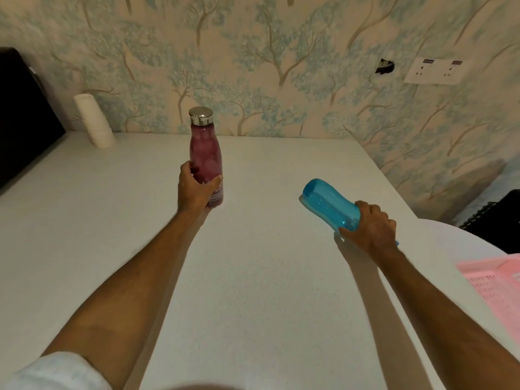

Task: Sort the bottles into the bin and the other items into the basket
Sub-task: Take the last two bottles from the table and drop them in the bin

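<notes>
A maroon bottle (204, 153) with a silver cap stands upright on the white table (253, 277), towards the back. My left hand (195, 190) is wrapped around its lower part. To the right a clear blue bottle (327, 202) lies on its side on the table, its base pointing to the back left. My right hand (371, 226) grips it at the near end and hides the cap. A pink basket (495, 282) with slotted sides shows at the right edge, cut off by the frame. No bin is in view.
A stack of white cups (94, 121) leans at the table's back left corner, beside a dark object (25, 114). Tree-patterned wallpaper runs behind the table, with a double socket (434, 70). A black item (498, 218) sits past the table's right edge.
</notes>
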Tool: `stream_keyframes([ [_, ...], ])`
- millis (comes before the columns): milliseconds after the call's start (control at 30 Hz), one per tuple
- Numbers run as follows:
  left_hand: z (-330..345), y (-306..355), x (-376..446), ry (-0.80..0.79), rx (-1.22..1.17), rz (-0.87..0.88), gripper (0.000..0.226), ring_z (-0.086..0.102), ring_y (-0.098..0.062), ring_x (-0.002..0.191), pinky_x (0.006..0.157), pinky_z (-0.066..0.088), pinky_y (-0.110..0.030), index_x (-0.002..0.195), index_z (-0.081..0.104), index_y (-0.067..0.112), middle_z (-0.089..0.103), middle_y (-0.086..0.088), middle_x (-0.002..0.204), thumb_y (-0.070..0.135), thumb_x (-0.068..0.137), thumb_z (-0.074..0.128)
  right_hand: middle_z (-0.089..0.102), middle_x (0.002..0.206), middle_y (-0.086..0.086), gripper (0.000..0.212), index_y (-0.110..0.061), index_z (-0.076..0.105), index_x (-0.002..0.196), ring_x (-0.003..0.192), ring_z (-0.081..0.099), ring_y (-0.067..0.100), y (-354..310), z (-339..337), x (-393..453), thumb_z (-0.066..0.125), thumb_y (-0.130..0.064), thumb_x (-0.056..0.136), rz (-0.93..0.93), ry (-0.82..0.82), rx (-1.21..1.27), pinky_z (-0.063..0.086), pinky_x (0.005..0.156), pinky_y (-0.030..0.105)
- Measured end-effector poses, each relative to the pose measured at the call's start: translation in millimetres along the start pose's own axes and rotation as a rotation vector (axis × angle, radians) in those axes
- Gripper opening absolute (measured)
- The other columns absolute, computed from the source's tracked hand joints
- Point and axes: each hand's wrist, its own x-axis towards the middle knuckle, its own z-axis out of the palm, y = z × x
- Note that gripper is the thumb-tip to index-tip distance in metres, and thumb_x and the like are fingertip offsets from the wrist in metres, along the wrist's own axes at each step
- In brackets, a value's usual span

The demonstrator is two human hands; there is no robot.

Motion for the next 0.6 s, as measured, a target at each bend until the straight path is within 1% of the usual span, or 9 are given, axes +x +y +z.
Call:
stream_keyframes([
  [100, -2.3, 6.4, -16.8, -0.004, 0.023, 0.026, 0.072, 0.056, 0.004, 0.090, 0.055, 0.040, 0.006, 0.135, 0.047, 0.020, 0.057, 0.009, 0.117, 0.027, 0.076, 0.088, 0.054, 0.125, 0.009, 0.088, -0.019, 0.044, 0.139, 0.103, 0.060, 0.023, -3.3, -5.3, -15.9, 0.085, -0.056, 0.071, 0.069, -0.032, 0.144, 0.060, 0.082, 0.043],
  [200, -3.5, 10.7, -43.2, -0.011, 0.004, 0.053, 0.068, 0.059, 0.007, 0.088, 0.056, 0.042, 0.004, 0.130, 0.048, 0.023, 0.058, 0.014, 0.110, 0.029, 0.075, 0.087, 0.052, 0.124, 0.007, 0.087, -0.021, 0.043, 0.138, 0.103, 0.059, 0.021, -2.7, -8.4, -37.6, 0.085, -0.057, 0.071, 0.102, -0.021, 0.231, 0.060, 0.080, 0.042],
  [300, -3.4, 15.6, -73.9, -0.034, -0.019, 0.082, 0.068, 0.066, 0.001, 0.090, 0.060, 0.048, -0.002, 0.129, 0.048, 0.024, 0.061, 0.008, 0.114, 0.032, 0.074, 0.087, 0.050, 0.124, 0.005, 0.087, -0.023, 0.043, 0.138, 0.098, 0.055, 0.015, 0.5, -13.5, -62.0, 0.083, -0.059, 0.070, 0.114, -0.010, 0.306, 0.055, 0.076, 0.037],
  [400, -2.8, 21.7, -109.7, -0.058, 0.005, 0.119, 0.076, 0.065, -0.011, 0.104, 0.074, 0.050, -0.011, 0.135, 0.046, 0.022, 0.062, 0.001, 0.123, 0.040, 0.073, 0.086, 0.049, 0.121, 0.002, 0.085, -0.024, 0.043, 0.137, 0.096, 0.054, 0.015, 4.8, -21.8, -87.8, 0.084, -0.058, 0.070, 0.114, 0.004, 0.355, 0.048, 0.072, 0.032],
  [500, -0.8, 30.0, -154.9, -0.086, -0.032, 0.137, 0.079, 0.066, -0.015, 0.107, 0.078, 0.052, -0.016, 0.137, 0.045, 0.022, 0.061, -0.001, 0.125, 0.042, 0.072, 0.085, 0.045, 0.118, -0.003, 0.085, -0.025, 0.043, 0.137, 0.097, 0.056, 0.016, 11.7, -34.4, -117.4, 0.084, -0.058, 0.070, 0.117, 0.010, 0.424, 0.051, 0.072, 0.033],
  [600, 0.1, 38.6, -206.1, -0.123, -0.062, 0.161, 0.078, 0.065, -0.018, 0.109, 0.086, 0.057, -0.025, 0.139, 0.045, 0.022, 0.059, -0.004, 0.128, 0.038, 0.074, 0.085, 0.046, 0.122, -0.002, 0.085, -0.027, 0.041, 0.138, 0.101, 0.057, 0.017, 22.4, -49.3, -154.5, 0.082, -0.058, 0.071, 0.135, 0.017, 0.493, 0.056, 0.080, 0.038],
])
